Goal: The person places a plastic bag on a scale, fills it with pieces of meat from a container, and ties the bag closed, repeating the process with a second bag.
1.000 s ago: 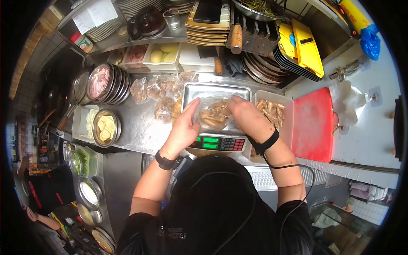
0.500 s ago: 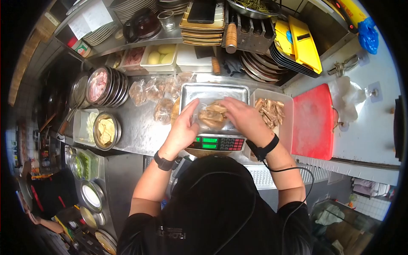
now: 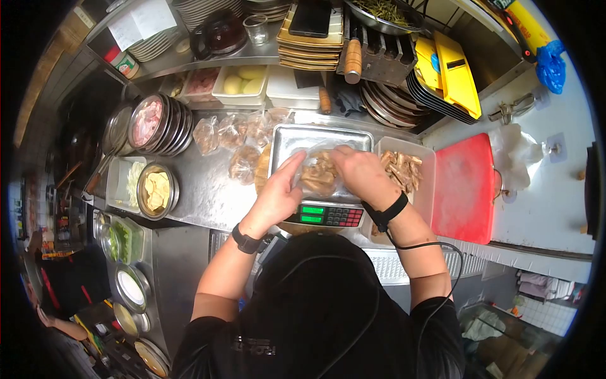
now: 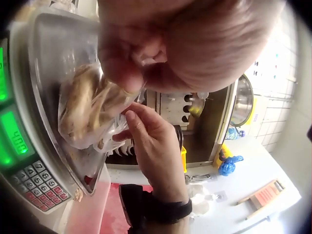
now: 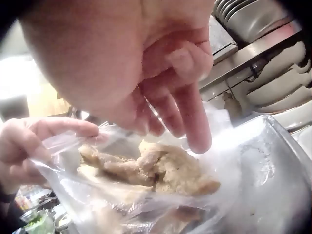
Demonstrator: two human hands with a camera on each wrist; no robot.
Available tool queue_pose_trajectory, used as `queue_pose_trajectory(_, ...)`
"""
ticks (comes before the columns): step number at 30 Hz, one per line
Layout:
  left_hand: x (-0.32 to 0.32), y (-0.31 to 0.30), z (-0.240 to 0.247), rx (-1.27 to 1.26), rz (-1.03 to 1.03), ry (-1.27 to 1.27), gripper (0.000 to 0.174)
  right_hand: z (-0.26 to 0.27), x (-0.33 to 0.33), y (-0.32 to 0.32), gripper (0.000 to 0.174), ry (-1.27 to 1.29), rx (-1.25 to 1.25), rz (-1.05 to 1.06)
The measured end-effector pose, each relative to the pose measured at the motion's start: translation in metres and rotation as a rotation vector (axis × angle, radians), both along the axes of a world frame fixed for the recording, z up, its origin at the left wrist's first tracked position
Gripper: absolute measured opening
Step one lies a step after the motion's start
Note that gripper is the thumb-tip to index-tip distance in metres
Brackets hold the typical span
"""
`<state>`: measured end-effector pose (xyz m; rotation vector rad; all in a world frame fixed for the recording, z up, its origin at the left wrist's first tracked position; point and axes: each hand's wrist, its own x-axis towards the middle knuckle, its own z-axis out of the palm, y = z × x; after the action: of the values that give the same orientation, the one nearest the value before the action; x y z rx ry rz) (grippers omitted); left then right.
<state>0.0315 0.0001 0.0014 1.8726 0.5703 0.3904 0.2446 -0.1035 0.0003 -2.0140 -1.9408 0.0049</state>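
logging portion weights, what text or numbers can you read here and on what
No text reads clearly.
scale display: green digits, too blurred to read.
scale keypad: key numbers too small.
paper notes on the shelf: writing too small.
shirt print: blurred.
plastic bag: no print.

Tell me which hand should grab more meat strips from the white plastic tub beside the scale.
Probably the right. The right hand is next to the white plastic tub; the left hand pinches the clear plastic bag on the far side and would have to cross over.
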Motion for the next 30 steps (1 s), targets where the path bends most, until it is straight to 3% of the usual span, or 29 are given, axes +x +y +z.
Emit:
queue_pose_trajectory(2, -0.001, 0.001, -0.002, 0.005, 0.001, 0.022, 0.074, 0.004, -0.005, 0.008, 0.01, 0.078, 0.098, 0.102)
queue_pose_trajectory(6, 0.0, -0.003, -0.006, -0.043, -0.002, 0.02, 0.079, -0.009, -0.001, 0.032, 0.013, 0.102, 0.001, 0.131)
queue_pose_trajectory(10, 0.002, -0.002, -0.015, -0.029, 0.004, 0.025, 0.078, -0.019, -0.004, 0.054, 0.012, -0.062, -0.126, 0.054)
queue_pose_trajectory(13, 0.004, 0.002, -0.025, 0.153, 0.027, 0.003, 0.076, -0.016, -0.006, 0.063, 0.011, -0.141, -0.2, 0.062)
queue_pose_trajectory(15, 0.005, 0.002, -0.023, 0.026, 0.042, -0.006, 0.068, -0.017, -0.007, 0.068, 0.011, -0.149, -0.205, 0.082)
queue_pose_trajectory(21, 0.002, 0.007, -0.029, -0.015, 0.112, -0.02, 0.067, -0.018, -0.003, 0.065, 0.012, -0.146, -0.229, 0.127)
queue_pose_trajectory(27, 0.005, 0.006, -0.042, -0.029, 0.109, -0.009, 0.068, -0.006, 0.011, 0.044, 0.013, 0.311, 0.069, 0.045)
queue_pose_trajectory(29, 0.007, 0.006, -0.042, -0.043, 0.117, -0.009, 0.067, -0.001, 0.017, 0.04, 0.015, 0.35, 0.135, 0.054)
queue_pose_trajectory(30, 0.008, 0.006, -0.038, -0.058, 0.128, -0.007, 0.066, 0.004, 0.019, 0.037, 0.015, 0.515, 0.159, -0.018)
